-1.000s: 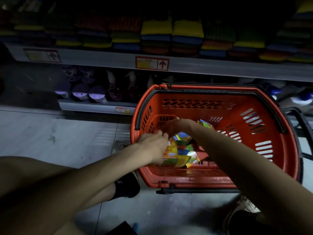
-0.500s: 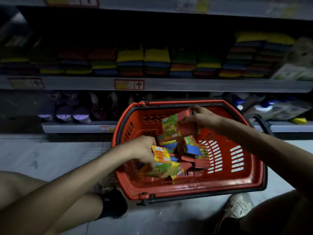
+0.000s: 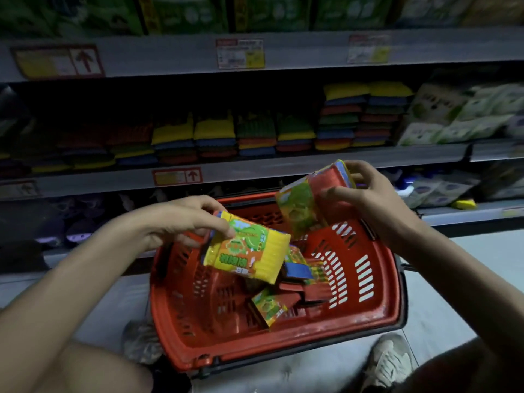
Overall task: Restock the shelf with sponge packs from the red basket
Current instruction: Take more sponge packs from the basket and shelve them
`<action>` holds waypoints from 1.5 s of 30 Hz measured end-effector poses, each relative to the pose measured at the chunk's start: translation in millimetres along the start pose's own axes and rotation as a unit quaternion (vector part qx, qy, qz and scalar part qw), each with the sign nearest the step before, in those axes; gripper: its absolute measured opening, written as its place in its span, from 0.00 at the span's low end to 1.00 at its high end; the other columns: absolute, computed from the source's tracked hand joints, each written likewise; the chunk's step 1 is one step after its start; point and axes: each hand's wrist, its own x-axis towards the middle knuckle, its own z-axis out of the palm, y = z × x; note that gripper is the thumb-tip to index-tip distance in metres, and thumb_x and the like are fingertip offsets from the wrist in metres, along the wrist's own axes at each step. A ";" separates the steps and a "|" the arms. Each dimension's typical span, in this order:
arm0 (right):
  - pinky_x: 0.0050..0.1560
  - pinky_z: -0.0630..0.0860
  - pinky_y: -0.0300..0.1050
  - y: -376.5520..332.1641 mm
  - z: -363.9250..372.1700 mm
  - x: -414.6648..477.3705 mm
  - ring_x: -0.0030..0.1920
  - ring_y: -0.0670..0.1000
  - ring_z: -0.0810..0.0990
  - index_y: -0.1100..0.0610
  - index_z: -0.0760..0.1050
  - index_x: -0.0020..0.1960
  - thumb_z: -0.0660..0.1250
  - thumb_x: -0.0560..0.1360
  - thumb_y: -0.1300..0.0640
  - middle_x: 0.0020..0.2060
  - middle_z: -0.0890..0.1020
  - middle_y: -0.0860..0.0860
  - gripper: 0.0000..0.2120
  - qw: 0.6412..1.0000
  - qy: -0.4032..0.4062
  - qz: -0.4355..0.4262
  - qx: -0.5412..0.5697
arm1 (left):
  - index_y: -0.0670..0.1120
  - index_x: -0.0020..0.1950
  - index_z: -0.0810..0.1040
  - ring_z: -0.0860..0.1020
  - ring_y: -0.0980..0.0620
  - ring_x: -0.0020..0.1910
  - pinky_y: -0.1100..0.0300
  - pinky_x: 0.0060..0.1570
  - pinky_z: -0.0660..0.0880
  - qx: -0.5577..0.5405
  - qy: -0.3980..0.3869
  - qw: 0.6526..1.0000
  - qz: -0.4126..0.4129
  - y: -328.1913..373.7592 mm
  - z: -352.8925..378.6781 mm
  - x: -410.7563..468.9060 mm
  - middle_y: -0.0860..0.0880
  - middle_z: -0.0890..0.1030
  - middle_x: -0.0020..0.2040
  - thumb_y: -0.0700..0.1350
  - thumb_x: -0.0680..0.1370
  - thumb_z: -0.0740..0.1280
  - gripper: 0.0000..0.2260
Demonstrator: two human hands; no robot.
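The red basket point(image 3: 377, 304) stands on the floor in front of the shelf point(image 3: 283, 168). My left hand point(image 3: 181, 222) grips a yellow-and-orange sponge pack point(image 3: 249, 252) above the basket's left half. My right hand point(image 3: 371, 197) holds a second sponge pack point(image 3: 309, 205), red with a green label, raised above the basket's far rim. Several more sponge packs point(image 3: 272, 304) lie on the basket's bottom. Stacked coloured sponges point(image 3: 215, 137) fill the middle shelf, with a dark gap at its left end.
White-and-green packets point(image 3: 453, 117) sit at the right end of the sponge shelf. Green packages point(image 3: 184, 12) line the top shelf. Bottles point(image 3: 79, 234) stand on the lowest shelf. My shoes point(image 3: 388, 361) rest on the grey floor beside the basket.
Both hands have lifted their packs up out of the basket, the right one higher toward the shelf. My view has tilted up, bringing the top shelf in.
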 end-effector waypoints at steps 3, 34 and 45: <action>0.42 0.82 0.41 0.2 -7.4 -5.4 0.46 0.47 0.87 0.46 0.76 0.66 0.77 0.72 0.57 0.53 0.84 0.46 0.24 1.000 0.006 -0.015 0.027 | 0.53 0.59 0.82 0.85 0.52 0.50 0.53 0.49 0.83 -0.023 0.013 1.000 0.017 7.4 -5.7 -3.7 0.47 0.85 0.53 0.46 0.63 0.83 0.26; 0.48 0.83 0.48 -14.3 28.1 20.1 0.45 0.40 0.82 0.38 0.71 0.69 0.62 0.68 0.33 0.52 0.83 0.42 0.30 0.912 -0.147 -0.145 -0.355 | 0.52 0.58 0.85 0.86 0.50 0.52 0.52 0.58 0.78 -0.281 0.230 0.909 0.205 24.0 -14.8 23.6 0.50 0.88 0.49 0.54 0.73 0.77 0.15; 0.63 0.78 0.50 -17.4 36.7 27.9 0.60 0.40 0.80 0.38 0.68 0.75 0.65 0.66 0.21 0.62 0.81 0.40 0.42 0.957 -0.142 -0.114 -0.225 | 0.49 0.56 0.85 0.86 0.53 0.50 0.59 0.46 0.81 -0.245 0.247 0.899 0.267 40.9 -6.1 33.7 0.47 0.86 0.53 0.53 0.66 0.79 0.21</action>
